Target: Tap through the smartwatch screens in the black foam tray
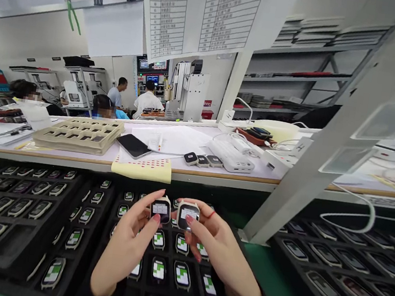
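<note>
My left hand (128,238) grips a smartwatch case (160,207) without a strap, its thumb at the lower edge of the screen. In my right hand (222,249) is a similar watch case (186,210), with the thumb resting on its display. Both cases are light-rimmed and face me side by side, their dark screens showing pale blocks. Beneath them lies a black foam tray (170,261) whose slots hold several watch cases with green and white screens, such as one watch case (181,274) near the middle. My hands cover part of the tray.
Left and right stand more black trays of watches (23,187) (325,254). A shelf (193,179) behind carries a phone (133,146), a beige tray (76,143), small dark-faced modules (202,160) and a white power bank (231,157). A slanted metal post (315,150) rises at right. People work beyond.
</note>
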Demonstrator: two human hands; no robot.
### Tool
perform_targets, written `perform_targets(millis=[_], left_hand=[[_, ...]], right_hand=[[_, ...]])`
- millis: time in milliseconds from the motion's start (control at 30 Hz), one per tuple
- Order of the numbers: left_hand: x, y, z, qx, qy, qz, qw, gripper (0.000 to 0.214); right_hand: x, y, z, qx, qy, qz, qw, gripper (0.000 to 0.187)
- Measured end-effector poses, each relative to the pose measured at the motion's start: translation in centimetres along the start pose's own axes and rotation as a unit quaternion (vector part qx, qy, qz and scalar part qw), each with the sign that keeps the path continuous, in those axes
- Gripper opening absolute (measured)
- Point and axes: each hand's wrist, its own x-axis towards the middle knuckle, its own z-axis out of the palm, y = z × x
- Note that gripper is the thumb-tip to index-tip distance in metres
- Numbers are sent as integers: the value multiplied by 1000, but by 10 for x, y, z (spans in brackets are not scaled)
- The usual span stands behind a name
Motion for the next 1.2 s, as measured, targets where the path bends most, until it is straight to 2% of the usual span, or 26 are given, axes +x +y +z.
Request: perform_targets(millis=[233, 400, 633, 800, 1000, 1100, 1200], left_hand=[[4, -2, 8, 9, 18, -3, 1000, 47], [3, -1, 7, 14, 36, -4, 999, 43], [2, -2, 9, -1, 11, 13, 1000, 40], [0, -5, 10, 25, 56, 16, 998, 36], [-1, -4, 7, 39, 64, 29, 997, 38], [-1, -1, 5, 34, 74, 29, 996, 40], [-2, 4, -1, 1, 78, 38, 996, 42]], right_hand=[[2, 4, -4, -13, 61, 5, 998, 53], [1, 1, -5, 23, 31, -8, 999, 53], [-1, 3, -6, 12, 8, -32, 999, 45], [-3, 2, -10, 17, 2, -40, 999, 45], [-13, -8, -11, 68, -50, -38, 996, 49], [-29, -15, -2, 25, -23, -70, 997, 48], [-50, -19, 10, -72, -28, -151, 985, 42]])
